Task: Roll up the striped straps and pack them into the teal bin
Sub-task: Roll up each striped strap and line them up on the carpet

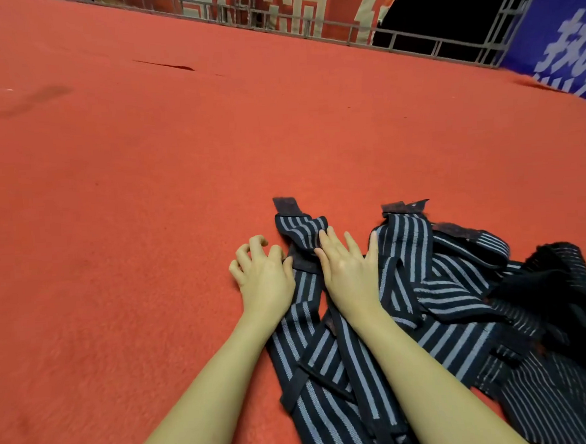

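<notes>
Several woven striped straps [423,303], navy with pale lines and fuzzy dark fastener tabs, lie tangled on red felt carpet [146,196]; their exact count is unclear. Left hand [264,275] curls clawlike, thumb touching one tab. Right hand [349,270] presses flat, fingers straight, on the pile.

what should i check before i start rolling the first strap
1. Right hand flat on a striped strap: ok.
2. Left hand gripping the strap: not ok, its fingers curl on the red carpet beside it.
3. One strap free of the pile: not ok, they overlap.
4. Velcro end found: ok.
5. Teal bin within reach: cannot tell, not in view.
</notes>
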Demonstrator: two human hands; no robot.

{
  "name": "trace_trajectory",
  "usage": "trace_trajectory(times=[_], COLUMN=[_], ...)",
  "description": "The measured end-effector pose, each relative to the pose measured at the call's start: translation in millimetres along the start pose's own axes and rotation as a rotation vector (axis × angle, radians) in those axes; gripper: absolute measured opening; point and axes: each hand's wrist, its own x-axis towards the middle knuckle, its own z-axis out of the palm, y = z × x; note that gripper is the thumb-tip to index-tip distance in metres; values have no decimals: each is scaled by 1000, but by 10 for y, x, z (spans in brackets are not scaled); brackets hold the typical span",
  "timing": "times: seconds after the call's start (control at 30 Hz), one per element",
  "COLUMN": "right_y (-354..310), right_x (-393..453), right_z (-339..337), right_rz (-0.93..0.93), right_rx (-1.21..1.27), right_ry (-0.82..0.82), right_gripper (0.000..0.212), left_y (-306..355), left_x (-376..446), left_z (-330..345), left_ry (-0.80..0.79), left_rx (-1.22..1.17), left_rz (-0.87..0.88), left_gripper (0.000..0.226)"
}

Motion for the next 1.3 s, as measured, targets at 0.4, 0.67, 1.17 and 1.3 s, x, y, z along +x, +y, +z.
trace_trajectory(times=[0.4, 0.67, 1.17, 1.3], right_y=[6, 44, 0, 4], right_x=[-60, 69, 121, 68], right_z=[72, 192, 69, 80], right_rz=[-68, -27, 108, -5], right_rx=[16, -3, 83, 160], right_ry=[114, 166, 257, 140], right_gripper=[43, 39, 32, 35], left_y=[-16, -18, -88, -115], left_x=[24, 68, 65, 17], left_z=[-1, 29, 22, -41], left_ry=[-44, -17, 153, 213], left_rx=[59, -78, -57, -169], left_rz=[73, 88, -111, -71], left_gripper=[27, 23, 11, 13])
